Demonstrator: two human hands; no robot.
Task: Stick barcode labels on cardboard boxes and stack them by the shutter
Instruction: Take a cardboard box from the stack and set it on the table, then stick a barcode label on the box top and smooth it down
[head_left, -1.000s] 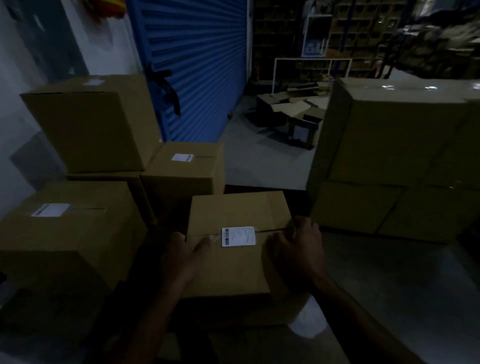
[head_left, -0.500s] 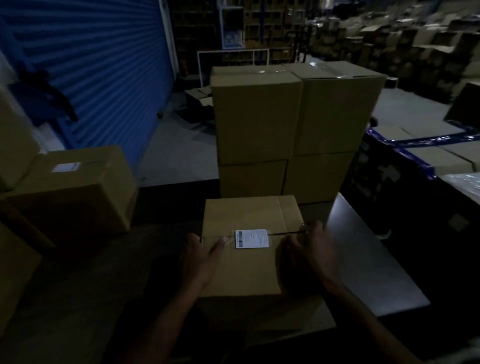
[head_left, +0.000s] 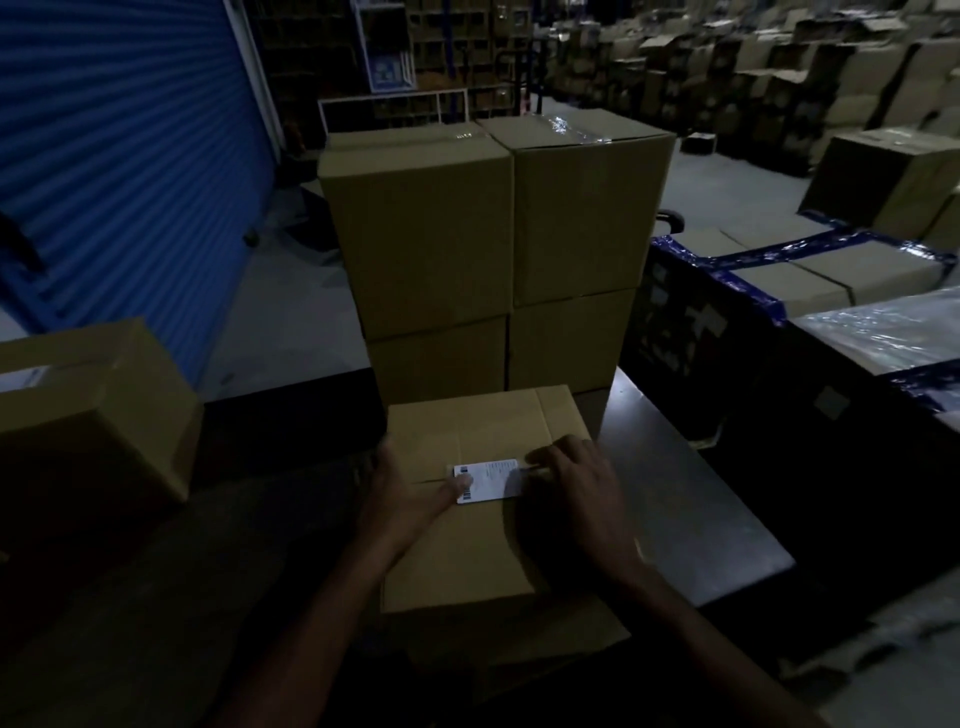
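A brown cardboard box (head_left: 483, 551) lies on the dark table right in front of me. A white barcode label (head_left: 493, 479) sits across its top seam. My left hand (head_left: 410, 493) rests on the box top, its thumb pressing the label's left end. My right hand (head_left: 576, 488) lies flat on the box with fingertips on the label's right edge. The blue shutter (head_left: 119, 171) fills the upper left. A labelled box (head_left: 88, 415) stands by it at the left edge.
Four taped boxes (head_left: 493, 249) are stacked two high just behind the box I work on. The dark table (head_left: 691, 519) ends at the right. Wrapped cartons (head_left: 810, 280) and many more boxes fill the right and back. Grey floor (head_left: 291, 312) runs along the shutter.
My view has swung right, away from the labelled stack by the shutter. Both hands have moved inward onto the label; the left thumb now covers its barcode end.
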